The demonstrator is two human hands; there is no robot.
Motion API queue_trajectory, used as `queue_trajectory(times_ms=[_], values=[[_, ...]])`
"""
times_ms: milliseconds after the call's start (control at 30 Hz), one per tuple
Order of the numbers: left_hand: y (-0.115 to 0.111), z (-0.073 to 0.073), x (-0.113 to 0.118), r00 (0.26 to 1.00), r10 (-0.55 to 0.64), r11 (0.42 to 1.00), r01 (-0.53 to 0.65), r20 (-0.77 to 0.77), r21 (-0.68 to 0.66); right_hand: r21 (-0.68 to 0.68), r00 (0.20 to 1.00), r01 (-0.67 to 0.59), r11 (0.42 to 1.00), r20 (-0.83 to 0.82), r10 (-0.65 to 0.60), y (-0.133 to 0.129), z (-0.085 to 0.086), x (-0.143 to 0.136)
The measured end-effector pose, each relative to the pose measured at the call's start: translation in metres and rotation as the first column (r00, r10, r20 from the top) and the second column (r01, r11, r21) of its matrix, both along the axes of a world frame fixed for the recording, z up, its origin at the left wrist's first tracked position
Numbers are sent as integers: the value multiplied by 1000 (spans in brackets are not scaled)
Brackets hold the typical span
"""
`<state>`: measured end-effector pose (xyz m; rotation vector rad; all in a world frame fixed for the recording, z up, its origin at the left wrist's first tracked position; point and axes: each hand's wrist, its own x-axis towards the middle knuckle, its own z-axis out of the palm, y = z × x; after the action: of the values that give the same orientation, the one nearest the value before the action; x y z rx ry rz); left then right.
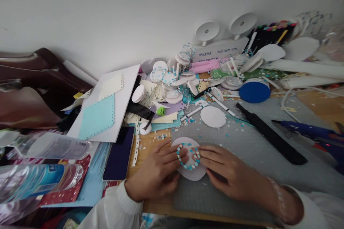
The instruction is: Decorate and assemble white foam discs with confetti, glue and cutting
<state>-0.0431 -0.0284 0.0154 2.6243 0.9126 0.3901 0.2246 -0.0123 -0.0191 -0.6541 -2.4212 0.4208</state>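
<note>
A round white disc (192, 174) lies on the grey cutting mat (215, 200) near the front edge. On the disc rests a ring of small blue and white pieces (190, 166). My left hand (158, 170) is at the ring's left side, its fingers bent over the disc's edge and touching the ring. From the right, my right hand (231, 171) holds the ring's other side with fingertips close together. Both thumbs are low beside the disc. Behind it lies a second white disc (213, 116).
Beyond the mat is a pile of white discs and paper scraps (173, 94). A black stick-like tool (274, 136) and a blue glue gun (309, 130) lie right. Left are a phone (119, 155), a white board (126, 93) and plastic bottles (59, 146).
</note>
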Motion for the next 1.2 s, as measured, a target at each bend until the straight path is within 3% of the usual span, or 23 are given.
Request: queue_trajectory(times_ms=[167,333,433,567,667,767,900,1033,1200], values=[[5,-3,0,995,25,999,-28,93,29,-107,998,6,994,-64,-13,1,-5,0],[5,-7,0,994,62,996,-67,89,64,-350,957,116,929,-212,-199,8,-5,2],[4,-6,2,985,120,989,-129,121,72,-430,932,125,894,-258,-254,11,-5,5],[1,-1,7,956,224,974,-227,192,-10,-371,963,91,924,-204,-177,8,-7,4],[-1,2,12,887,355,935,-342,296,-94,-307,987,67,949,-122,-109,5,-11,2],[-2,3,17,833,423,906,-395,358,-152,-308,981,109,945,-123,-153,6,-14,3],[-5,9,22,826,435,900,-384,358,-208,-327,957,167,930,-173,-233,8,-12,7],[-13,22,26,852,394,917,-387,344,-90,-325,932,189,927,-239,-274,6,-10,10],[-18,31,34,918,354,931,-365,177,30,-313,923,110,943,-321,-214,3,-6,10]])
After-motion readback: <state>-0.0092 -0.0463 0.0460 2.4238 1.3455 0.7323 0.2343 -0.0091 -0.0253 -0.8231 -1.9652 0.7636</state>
